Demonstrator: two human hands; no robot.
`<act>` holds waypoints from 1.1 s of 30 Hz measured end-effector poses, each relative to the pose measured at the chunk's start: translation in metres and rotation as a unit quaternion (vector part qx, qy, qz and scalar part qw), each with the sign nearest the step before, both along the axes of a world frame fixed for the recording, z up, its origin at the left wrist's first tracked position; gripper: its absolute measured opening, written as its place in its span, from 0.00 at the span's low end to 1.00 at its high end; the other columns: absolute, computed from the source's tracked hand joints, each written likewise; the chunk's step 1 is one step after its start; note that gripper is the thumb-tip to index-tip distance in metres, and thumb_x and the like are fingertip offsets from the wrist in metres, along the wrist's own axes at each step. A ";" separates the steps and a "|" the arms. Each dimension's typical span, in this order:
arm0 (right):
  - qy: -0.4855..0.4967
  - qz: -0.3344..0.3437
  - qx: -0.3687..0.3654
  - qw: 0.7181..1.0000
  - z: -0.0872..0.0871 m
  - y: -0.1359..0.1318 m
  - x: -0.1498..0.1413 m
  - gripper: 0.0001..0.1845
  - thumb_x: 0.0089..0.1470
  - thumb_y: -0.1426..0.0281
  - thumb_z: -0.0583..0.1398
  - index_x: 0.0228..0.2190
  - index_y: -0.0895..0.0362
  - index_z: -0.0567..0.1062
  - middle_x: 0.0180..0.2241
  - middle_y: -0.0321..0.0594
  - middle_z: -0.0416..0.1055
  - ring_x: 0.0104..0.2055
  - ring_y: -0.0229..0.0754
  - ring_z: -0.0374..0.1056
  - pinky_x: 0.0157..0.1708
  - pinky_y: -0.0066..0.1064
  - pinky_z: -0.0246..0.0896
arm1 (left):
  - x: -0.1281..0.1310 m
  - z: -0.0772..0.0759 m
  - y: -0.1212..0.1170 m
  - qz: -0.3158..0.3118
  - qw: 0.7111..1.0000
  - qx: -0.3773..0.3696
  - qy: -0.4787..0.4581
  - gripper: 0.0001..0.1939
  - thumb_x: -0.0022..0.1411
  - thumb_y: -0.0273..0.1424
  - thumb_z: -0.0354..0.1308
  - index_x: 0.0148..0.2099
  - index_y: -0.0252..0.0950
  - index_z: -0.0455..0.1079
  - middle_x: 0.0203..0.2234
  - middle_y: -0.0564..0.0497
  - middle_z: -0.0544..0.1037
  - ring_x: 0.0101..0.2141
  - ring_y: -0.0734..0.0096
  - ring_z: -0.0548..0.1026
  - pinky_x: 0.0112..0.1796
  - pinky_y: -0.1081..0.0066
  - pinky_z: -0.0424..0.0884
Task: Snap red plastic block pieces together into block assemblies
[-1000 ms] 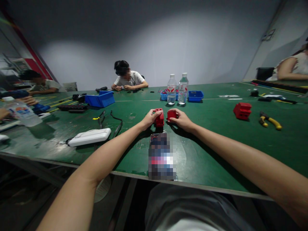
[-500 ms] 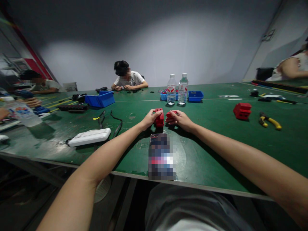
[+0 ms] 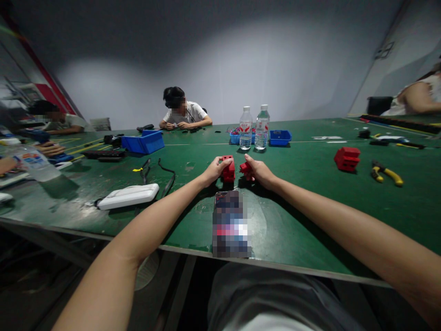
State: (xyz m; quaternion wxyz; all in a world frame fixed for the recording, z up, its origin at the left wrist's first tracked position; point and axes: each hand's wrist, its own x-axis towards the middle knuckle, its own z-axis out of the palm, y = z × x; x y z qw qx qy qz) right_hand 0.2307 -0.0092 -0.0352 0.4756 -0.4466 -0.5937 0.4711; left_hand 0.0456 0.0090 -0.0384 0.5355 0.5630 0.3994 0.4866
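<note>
My left hand [image 3: 217, 169] is closed on a red block with holes [image 3: 228, 171], its thumb across the top. Just to the right, my right hand [image 3: 260, 170] grips a smaller red piece [image 3: 245, 168] between thumb and fingers. A narrow gap separates the two red parts. Below them a phone [image 3: 230, 225] lies flat near the table's front edge, its screen blurred. Farther right stands another red block [image 3: 347, 159] with dark holes, and beside it lie pliers [image 3: 387, 173] with yellow handles.
Two water bottles [image 3: 245, 128] stand beyond my hands, near a blue tray [image 3: 280, 138]. At left are a white device [image 3: 127, 197], black straps [image 3: 168, 181] and a blue bin [image 3: 144, 142]. A person [image 3: 186, 110] sits across the green table [image 3: 296, 220]; others sit at both sides.
My right hand has turned, its thumb now higher, and the small red piece is tilted differently. The left hand with the red block has barely moved.
</note>
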 end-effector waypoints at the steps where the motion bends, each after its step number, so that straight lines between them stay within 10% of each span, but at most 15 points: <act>1: 0.000 0.001 0.003 1.000 0.000 0.000 0.000 0.32 0.57 0.45 0.53 0.21 0.60 0.71 0.13 0.36 0.65 0.13 0.33 0.60 0.13 0.24 0.50 | 0.000 0.000 0.000 0.000 1.000 0.002 0.000 0.23 0.53 0.42 0.65 0.43 0.33 0.62 0.27 0.53 0.75 0.24 0.75 0.73 0.28 0.74 0.69; 14: -0.032 -0.022 -0.023 0.999 -0.003 -0.001 0.004 0.41 0.46 0.33 0.48 0.13 0.58 0.65 0.08 0.36 0.59 0.08 0.32 0.55 0.07 0.23 0.42 | -0.001 -0.002 0.001 -0.008 1.000 0.005 0.002 0.24 0.53 0.43 0.65 0.44 0.34 0.62 0.27 0.53 0.75 0.25 0.75 0.73 0.28 0.74 0.69; 33: 0.086 0.026 -0.063 0.994 0.002 -0.005 0.003 0.25 0.62 0.55 0.53 0.23 0.61 0.70 0.15 0.39 0.68 0.14 0.33 0.64 0.11 0.21 0.49 | 0.001 -0.002 0.001 0.000 1.000 -0.001 -0.007 0.24 0.53 0.42 0.65 0.44 0.33 0.63 0.28 0.52 0.76 0.25 0.74 0.73 0.30 0.73 0.69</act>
